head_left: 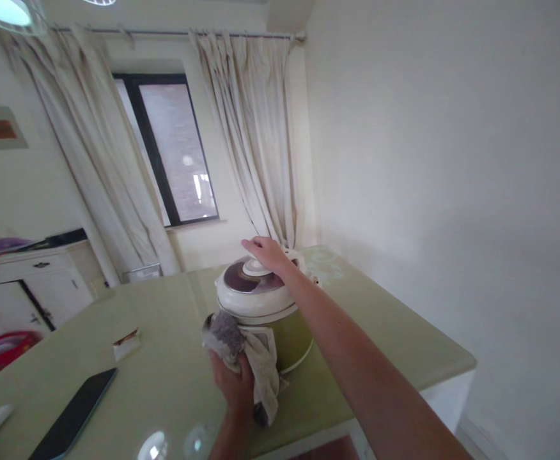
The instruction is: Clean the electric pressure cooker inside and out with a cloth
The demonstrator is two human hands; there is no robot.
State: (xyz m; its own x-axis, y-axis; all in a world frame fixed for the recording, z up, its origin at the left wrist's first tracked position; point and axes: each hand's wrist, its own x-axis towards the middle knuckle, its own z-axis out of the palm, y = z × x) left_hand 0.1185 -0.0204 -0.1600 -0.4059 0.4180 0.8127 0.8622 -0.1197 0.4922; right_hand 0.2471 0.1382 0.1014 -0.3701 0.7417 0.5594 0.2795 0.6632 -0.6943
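Note:
A green and white electric cooker [293, 345] stands on the table, its white-rimmed lid [241, 301] in place. My right hand [266, 252] reaches over the top and is closed at the white lid knob [255, 268]; some of its fingers are hidden. In my left hand [234, 381] is a bunched grey and off-white cloth [263, 377]. Part of the cloth bulges above the fingers against the cooker's front left side, and the rest hangs down beside the front panel [266, 338].
The pale green table [165, 319] carries a dark phone [75, 415] at the left and a small white packet [126, 345] farther back. A red basket [2, 358] and white cabinet [59, 275] stand beyond it. A plain wall [428, 160] rises on the right.

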